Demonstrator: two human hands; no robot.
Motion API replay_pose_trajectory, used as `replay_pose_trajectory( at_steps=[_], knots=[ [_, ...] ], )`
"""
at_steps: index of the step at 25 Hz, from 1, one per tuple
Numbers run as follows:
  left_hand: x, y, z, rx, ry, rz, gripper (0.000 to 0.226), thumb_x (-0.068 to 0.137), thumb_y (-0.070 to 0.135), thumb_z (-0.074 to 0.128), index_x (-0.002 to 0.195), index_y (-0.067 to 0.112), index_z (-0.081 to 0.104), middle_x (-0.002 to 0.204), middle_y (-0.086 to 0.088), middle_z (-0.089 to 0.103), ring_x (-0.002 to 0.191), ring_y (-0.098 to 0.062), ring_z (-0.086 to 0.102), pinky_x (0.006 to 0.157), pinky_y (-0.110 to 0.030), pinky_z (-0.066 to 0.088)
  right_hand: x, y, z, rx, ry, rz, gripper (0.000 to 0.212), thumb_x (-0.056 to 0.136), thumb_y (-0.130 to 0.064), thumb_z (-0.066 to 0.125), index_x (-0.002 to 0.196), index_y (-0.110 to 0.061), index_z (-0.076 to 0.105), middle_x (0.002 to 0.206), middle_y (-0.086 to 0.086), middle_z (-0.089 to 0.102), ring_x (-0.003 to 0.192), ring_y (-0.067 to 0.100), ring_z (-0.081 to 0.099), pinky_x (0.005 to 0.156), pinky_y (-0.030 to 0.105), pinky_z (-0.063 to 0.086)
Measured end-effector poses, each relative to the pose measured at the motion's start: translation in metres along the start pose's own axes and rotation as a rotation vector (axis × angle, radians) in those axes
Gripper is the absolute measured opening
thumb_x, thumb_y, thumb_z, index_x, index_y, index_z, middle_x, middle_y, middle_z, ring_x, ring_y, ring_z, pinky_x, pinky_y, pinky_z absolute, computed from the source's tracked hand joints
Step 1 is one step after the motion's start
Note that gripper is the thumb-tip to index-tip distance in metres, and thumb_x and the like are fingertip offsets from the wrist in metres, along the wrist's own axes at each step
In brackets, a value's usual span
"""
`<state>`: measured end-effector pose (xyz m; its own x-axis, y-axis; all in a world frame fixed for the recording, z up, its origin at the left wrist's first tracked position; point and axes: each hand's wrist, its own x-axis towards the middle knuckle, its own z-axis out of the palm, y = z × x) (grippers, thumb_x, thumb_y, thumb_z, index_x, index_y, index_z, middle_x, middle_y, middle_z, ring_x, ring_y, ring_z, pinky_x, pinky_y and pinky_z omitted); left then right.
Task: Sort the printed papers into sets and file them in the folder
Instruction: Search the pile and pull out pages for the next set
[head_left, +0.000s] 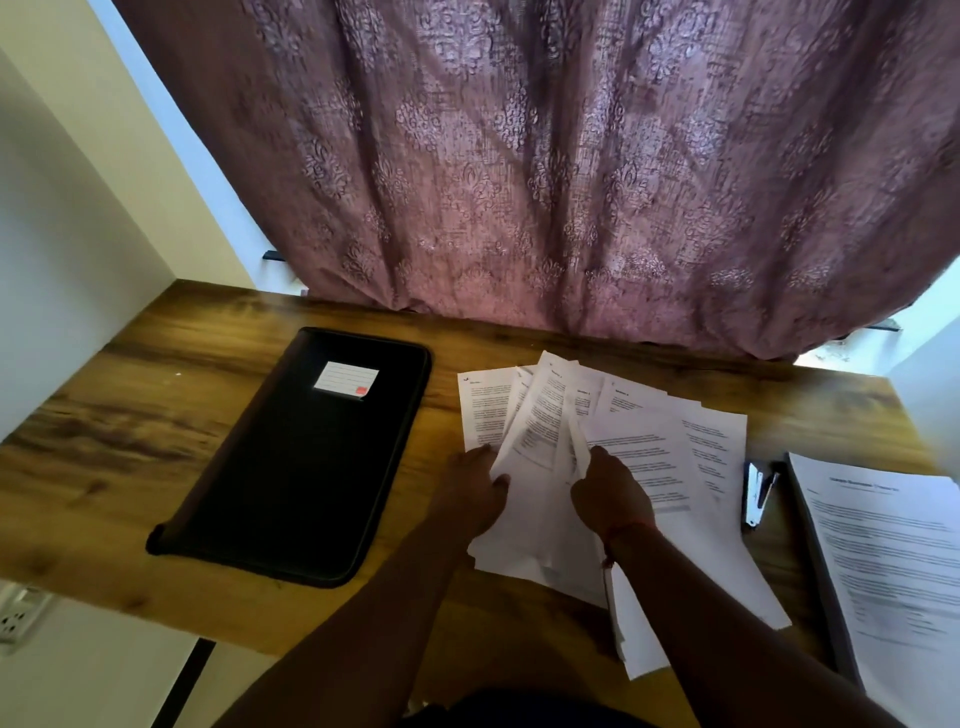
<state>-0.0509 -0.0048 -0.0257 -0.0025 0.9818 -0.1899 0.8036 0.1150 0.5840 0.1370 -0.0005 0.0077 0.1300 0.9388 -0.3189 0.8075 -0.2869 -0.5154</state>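
We see the printed papers (639, 447) fanned out on the desk (130, 415), just right of the closed black folder (301, 467). The left hand (475, 493) grips the fan's left edge and the right hand (613, 493) pinches sheets near its middle, the hands close but apart. Farther right of the folder lie a stapler (756, 493) and a second stack (883, 545).

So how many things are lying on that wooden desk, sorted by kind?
black folder: 1
stapler: 1
paper piles: 2, the fanned loose papers under the hands and the neat stack at the right
Total: 4
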Motion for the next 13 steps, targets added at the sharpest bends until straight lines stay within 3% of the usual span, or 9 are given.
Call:
replay_pose_trajectory(
  at_steps=[8, 10, 13],
  knots=[
    [0.002, 0.007, 0.000, -0.037, 0.107, 0.084, 0.034, 0.104, 0.033, 0.042, 0.116, 0.012, 0.067, 0.118, -0.008, 0.067, 0.102, -0.020, 0.063, 0.083, -0.022, 0.049, 0.007, 0.007, -0.005, 0.004, -0.068, -0.016, 0.049, 0.089, -0.014, 0.054, 0.136, -0.009, 0.043, 0.132, 0.013, 0.054, 0.122, 0.033, 0.052, 0.100, 0.044, 0.045],
    [-0.003, 0.015, 0.001, -0.288, 0.114, 0.013, 0.031, 0.106, 0.034, 0.039, 0.116, 0.018, 0.064, 0.118, -0.003, 0.066, 0.102, -0.017, 0.063, 0.083, -0.021, 0.050, 0.008, 0.009, -0.005, 0.029, -0.068, -0.009, 0.048, 0.089, -0.014, 0.054, 0.136, -0.010, 0.043, 0.132, 0.014, 0.054, 0.122, 0.033, 0.052, 0.100, 0.044, 0.045],
    [0.004, 0.019, -0.003, -0.925, 0.231, -0.271, 0.026, 0.105, 0.034, 0.041, 0.118, 0.021, 0.060, 0.118, 0.000, 0.067, 0.100, -0.019, 0.068, 0.080, -0.032, 0.060, 0.009, 0.012, -0.004, 0.044, -0.064, -0.006, 0.046, 0.090, -0.014, 0.055, 0.135, -0.011, 0.044, 0.130, 0.014, 0.056, 0.120, 0.033, 0.053, 0.100, 0.046, 0.046]
  ],
)
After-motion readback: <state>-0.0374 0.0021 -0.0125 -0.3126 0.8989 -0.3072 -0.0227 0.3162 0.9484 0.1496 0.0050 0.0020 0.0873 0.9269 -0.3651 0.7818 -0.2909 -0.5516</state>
